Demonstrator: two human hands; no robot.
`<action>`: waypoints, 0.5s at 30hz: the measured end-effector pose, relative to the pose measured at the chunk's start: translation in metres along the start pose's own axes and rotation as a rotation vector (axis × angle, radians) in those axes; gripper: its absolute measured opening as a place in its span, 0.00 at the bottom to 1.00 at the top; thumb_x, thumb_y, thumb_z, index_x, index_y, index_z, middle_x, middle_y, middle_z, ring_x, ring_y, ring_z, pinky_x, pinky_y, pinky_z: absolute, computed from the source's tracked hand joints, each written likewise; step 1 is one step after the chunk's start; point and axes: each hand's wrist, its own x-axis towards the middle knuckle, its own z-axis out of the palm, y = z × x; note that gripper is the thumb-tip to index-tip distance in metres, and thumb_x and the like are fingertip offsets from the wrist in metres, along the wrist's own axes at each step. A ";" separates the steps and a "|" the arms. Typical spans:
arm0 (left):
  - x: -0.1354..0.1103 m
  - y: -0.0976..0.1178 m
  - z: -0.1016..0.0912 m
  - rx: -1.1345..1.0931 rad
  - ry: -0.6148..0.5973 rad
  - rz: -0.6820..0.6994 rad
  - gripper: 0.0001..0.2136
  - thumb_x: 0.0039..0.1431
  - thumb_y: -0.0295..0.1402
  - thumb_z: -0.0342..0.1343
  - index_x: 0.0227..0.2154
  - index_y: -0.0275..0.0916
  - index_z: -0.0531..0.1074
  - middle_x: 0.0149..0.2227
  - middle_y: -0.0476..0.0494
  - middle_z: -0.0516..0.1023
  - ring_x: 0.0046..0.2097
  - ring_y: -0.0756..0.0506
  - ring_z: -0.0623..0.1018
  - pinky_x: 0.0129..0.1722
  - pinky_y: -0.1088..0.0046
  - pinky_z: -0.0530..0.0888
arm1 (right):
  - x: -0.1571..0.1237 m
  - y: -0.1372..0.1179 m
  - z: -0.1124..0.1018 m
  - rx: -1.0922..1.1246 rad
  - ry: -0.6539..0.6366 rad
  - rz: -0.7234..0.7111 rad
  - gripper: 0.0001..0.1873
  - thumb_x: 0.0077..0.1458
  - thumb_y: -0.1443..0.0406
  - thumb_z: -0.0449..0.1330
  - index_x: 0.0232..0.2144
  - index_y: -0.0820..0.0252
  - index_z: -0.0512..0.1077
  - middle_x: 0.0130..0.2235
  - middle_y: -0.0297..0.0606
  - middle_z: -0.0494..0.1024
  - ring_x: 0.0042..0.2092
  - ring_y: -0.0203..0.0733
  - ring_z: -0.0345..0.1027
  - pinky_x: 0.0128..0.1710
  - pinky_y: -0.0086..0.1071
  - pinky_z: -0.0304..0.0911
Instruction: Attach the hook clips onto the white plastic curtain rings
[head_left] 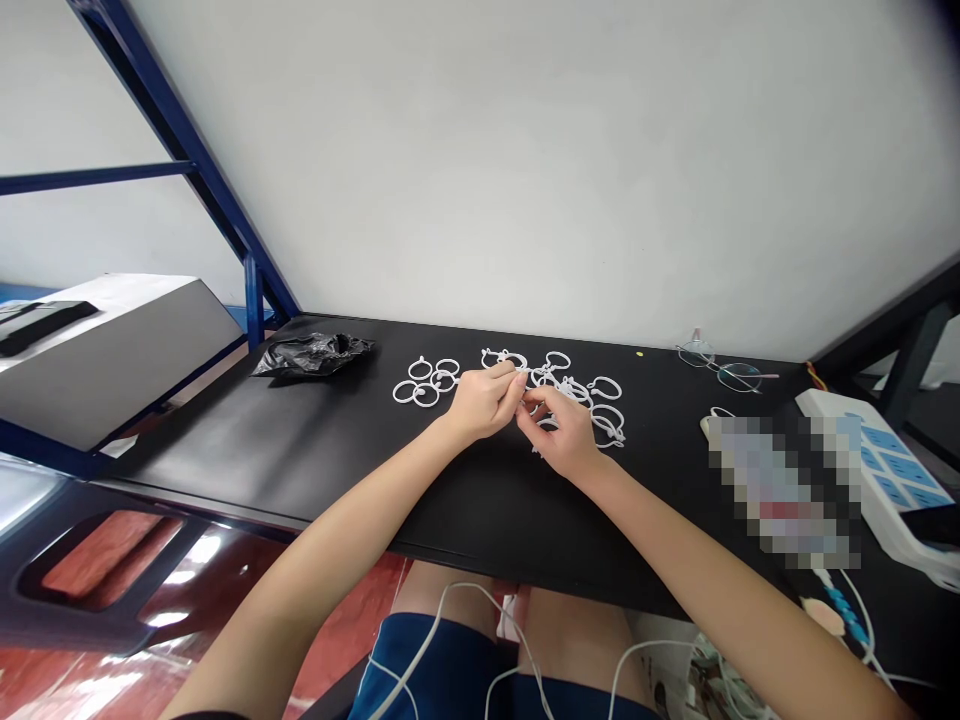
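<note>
Over the middle of the black table my left hand (489, 400) is closed, thumb and fingers pressed together. My right hand (564, 432) meets it fingertip to fingertip in a pinch. A bit of a white curtain ring shows at the joined fingertips; most of it is hidden by the fingers. Behind and right of the hands lies a loose cluster of white curtain rings with small eyelets, among them one ring (619, 389) at the right. Left of my left hand rests a smaller group, with a ring (395, 392) at its outer side.
A crumpled black plastic bag (311, 354) lies at the table's back left. On the right are eyeglasses (739, 377), a blurred-out phone (780, 490) and a white power strip (877, 470). White cables (442, 610) hang over my lap. A blue metal frame (187, 160) stands at the left.
</note>
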 end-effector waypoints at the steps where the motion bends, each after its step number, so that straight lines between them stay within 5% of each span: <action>1: 0.000 0.000 0.000 0.002 -0.002 0.002 0.26 0.69 0.42 0.29 0.20 0.39 0.63 0.23 0.45 0.64 0.24 0.50 0.64 0.26 0.73 0.60 | 0.000 0.000 0.000 0.001 -0.008 0.005 0.02 0.58 0.65 0.56 0.32 0.55 0.67 0.28 0.33 0.74 0.28 0.36 0.69 0.28 0.29 0.69; 15: 0.002 -0.001 -0.003 -0.011 -0.002 -0.023 0.26 0.68 0.45 0.30 0.20 0.39 0.63 0.23 0.45 0.66 0.25 0.50 0.65 0.27 0.73 0.61 | 0.000 0.002 -0.001 -0.045 -0.038 -0.070 0.09 0.63 0.64 0.53 0.32 0.57 0.71 0.26 0.34 0.74 0.26 0.36 0.67 0.26 0.30 0.64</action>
